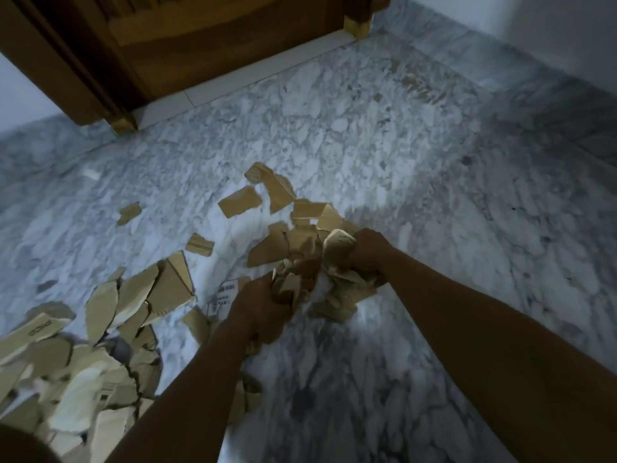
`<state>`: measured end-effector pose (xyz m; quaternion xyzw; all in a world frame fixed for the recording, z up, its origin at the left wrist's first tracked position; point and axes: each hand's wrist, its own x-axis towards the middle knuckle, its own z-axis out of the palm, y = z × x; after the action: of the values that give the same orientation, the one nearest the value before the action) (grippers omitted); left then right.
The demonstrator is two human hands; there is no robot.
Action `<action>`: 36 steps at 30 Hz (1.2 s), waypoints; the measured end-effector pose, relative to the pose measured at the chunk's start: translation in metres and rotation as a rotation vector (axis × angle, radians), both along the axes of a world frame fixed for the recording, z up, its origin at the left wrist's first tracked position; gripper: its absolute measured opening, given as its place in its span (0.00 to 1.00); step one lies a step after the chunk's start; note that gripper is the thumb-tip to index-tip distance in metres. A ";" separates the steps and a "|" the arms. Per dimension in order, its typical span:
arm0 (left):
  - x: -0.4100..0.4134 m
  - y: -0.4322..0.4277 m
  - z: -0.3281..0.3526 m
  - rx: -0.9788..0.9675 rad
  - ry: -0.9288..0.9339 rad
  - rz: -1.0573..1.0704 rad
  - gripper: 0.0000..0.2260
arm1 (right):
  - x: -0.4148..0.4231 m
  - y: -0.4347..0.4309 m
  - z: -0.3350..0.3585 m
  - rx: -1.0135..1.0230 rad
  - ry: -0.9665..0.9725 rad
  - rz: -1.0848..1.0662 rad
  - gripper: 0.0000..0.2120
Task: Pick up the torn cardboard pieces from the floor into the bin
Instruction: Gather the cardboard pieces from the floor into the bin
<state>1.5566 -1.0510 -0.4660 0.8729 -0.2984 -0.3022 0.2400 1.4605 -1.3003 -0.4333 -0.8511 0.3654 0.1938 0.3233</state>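
Note:
Torn brown cardboard pieces lie scattered over the marble floor (400,155). A loose heap (287,242) sits in the middle, and a larger pile (100,355) spreads to the lower left. My left hand (258,307) grips a bunch of cardboard scraps (288,287) at the near side of the heap. My right hand (369,250) grips a crumpled wad of cardboard (337,243) at the heap's right side. Single pieces (238,202) lie farther out. No bin is in view.
A wooden door (207,41) in its frame closes off the far side. A pale wall (567,25) runs along the right. A small scrap (128,212) and another (199,244) lie to the left of the heap.

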 end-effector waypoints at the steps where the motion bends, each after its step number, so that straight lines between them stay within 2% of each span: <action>1: -0.001 -0.001 0.001 0.008 -0.018 -0.014 0.26 | 0.001 0.006 -0.006 -0.017 -0.015 -0.033 0.40; 4: 0.000 -0.005 0.001 0.042 -0.052 -0.047 0.28 | 0.004 0.015 -0.012 -0.069 -0.053 -0.075 0.40; 8: 0.002 -0.009 0.009 0.089 -0.029 -0.065 0.32 | -0.006 0.012 -0.006 -0.128 -0.073 0.036 0.32; 12: 0.022 -0.014 0.022 0.064 0.088 0.014 0.33 | -0.031 -0.012 0.015 0.060 -0.005 0.218 0.32; 15: 0.042 -0.028 0.038 0.026 0.122 0.026 0.34 | -0.056 -0.040 0.033 0.106 0.052 0.195 0.37; 17: 0.050 -0.046 0.050 0.057 0.121 -0.026 0.28 | -0.077 -0.053 0.038 0.001 0.015 0.117 0.31; 19: 0.052 -0.072 0.057 0.076 0.140 -0.058 0.23 | -0.100 -0.058 0.036 -0.205 -0.021 0.035 0.19; 21: 0.051 -0.101 0.059 0.085 0.151 -0.091 0.17 | -0.121 -0.053 0.024 -0.407 0.019 0.045 0.16; 22: 0.049 -0.116 0.059 0.090 0.151 -0.100 0.17 | -0.130 -0.047 0.016 -0.445 0.051 0.053 0.17; 24: 0.046 -0.146 0.052 0.085 0.138 -0.102 0.22 | -0.144 -0.036 -0.001 -0.469 0.045 0.018 0.18; 27: 0.042 -0.180 0.033 0.068 0.103 -0.121 0.38 | -0.153 -0.033 -0.017 -0.510 -0.006 -0.014 0.14; 31: 0.035 -0.197 0.010 0.180 -0.006 -0.078 0.42 | -0.158 -0.033 -0.025 -0.530 -0.029 -0.014 0.11; 36: 0.035 -0.196 -0.006 0.162 -0.084 -0.030 0.52 | -0.157 -0.030 -0.024 -0.541 -0.034 -0.033 0.13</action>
<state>1.5921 -1.2473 -0.4724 0.8968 -0.2959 -0.2923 0.1513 1.3034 -1.3306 -0.4572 -0.9035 0.4124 0.0695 0.0934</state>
